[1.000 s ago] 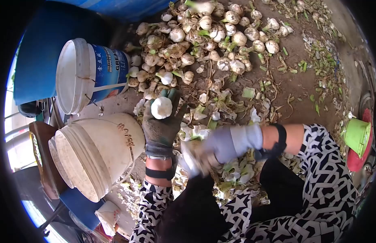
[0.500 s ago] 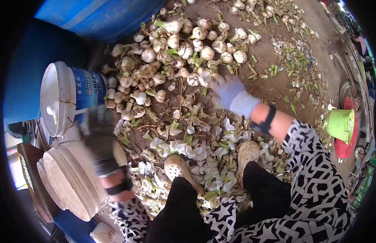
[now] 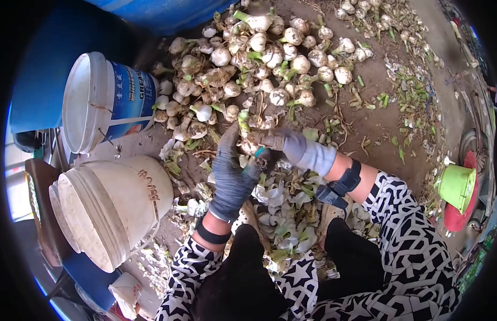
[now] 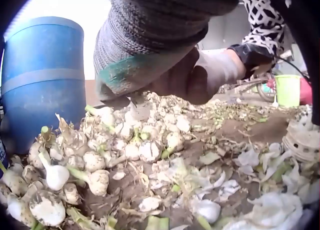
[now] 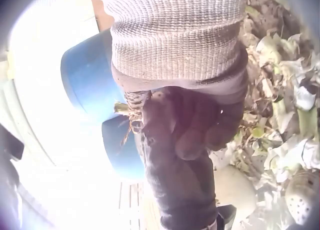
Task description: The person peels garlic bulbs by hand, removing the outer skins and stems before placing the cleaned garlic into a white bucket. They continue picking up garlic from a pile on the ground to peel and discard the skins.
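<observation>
In the head view, my gloved left hand (image 3: 235,174) and gloved right hand (image 3: 291,145) meet in front of the heap. Between them is a garlic bulb (image 3: 247,143) with a short green stem pointing away from me. The left fingers and thumb hold its side; the right fingers are curled against it from the other side. Most of the bulb is hidden by the gloves. In the right wrist view, a stem stub with stringy roots (image 5: 131,112) pokes out beside the curled fingers. A large heap of unpeeled garlic (image 3: 264,56) lies just beyond both hands.
At left lie a blue-labelled grease bucket (image 3: 125,96) and white buckets (image 3: 131,198), mouths turned left. Blue barrels (image 4: 45,65) stand behind. Peeled skins (image 3: 283,219) litter the ground around my shoes. A lime green bucket (image 3: 456,187) is at far right.
A peeled white bulb on my left palm has left it after that hand swung to the buckets. My right hand reached to the heap, and both hands have come together on another garlic bulb.
</observation>
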The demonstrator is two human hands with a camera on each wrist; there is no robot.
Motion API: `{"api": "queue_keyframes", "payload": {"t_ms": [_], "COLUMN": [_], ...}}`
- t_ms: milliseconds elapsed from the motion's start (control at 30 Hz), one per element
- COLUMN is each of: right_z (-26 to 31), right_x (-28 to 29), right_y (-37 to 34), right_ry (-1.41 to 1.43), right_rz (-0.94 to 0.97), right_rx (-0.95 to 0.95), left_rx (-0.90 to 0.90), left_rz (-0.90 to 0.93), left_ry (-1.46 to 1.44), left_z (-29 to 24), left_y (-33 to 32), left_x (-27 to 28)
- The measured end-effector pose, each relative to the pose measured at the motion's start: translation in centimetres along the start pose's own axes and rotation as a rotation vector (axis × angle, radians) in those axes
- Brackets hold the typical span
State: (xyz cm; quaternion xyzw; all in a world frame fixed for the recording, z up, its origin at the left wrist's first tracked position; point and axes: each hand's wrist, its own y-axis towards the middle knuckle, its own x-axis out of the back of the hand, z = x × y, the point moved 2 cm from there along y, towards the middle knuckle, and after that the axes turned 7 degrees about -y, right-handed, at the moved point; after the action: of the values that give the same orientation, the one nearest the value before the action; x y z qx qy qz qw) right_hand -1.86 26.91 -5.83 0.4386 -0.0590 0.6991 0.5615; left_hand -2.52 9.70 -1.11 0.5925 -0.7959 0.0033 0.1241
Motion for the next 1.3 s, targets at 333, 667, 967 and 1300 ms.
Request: {"api": "queue_keyframes", "payload": {"t_ms": [333,667,967,1300], "right_z": [4.4,3.6,4.7,1.5], "right_x": [4.1,3.4,1.6,1.7], "right_y": [5.7,4.9,5.1,2.2], "right_ry": [0.206,0.867,1.468,1.236], "right_rz": [-0.056,0.195,0.172,0.142], "right_rx": [-0.312,-0.568,-0.805,-0.812], "left_rx": [0.052,0.715,0.326,0.395], "left_rz": [0.016,0.005,-0.174,-0.022], "left_ry": [0.122,-1.274,-0.199,-0.504], "left_z": [-3.3,-2.1,-3.4,-3.6], "left_y": [0.9,0.3,0.9,-0.1], "left_x": [1.5,3.0,5.5,4.8]}}
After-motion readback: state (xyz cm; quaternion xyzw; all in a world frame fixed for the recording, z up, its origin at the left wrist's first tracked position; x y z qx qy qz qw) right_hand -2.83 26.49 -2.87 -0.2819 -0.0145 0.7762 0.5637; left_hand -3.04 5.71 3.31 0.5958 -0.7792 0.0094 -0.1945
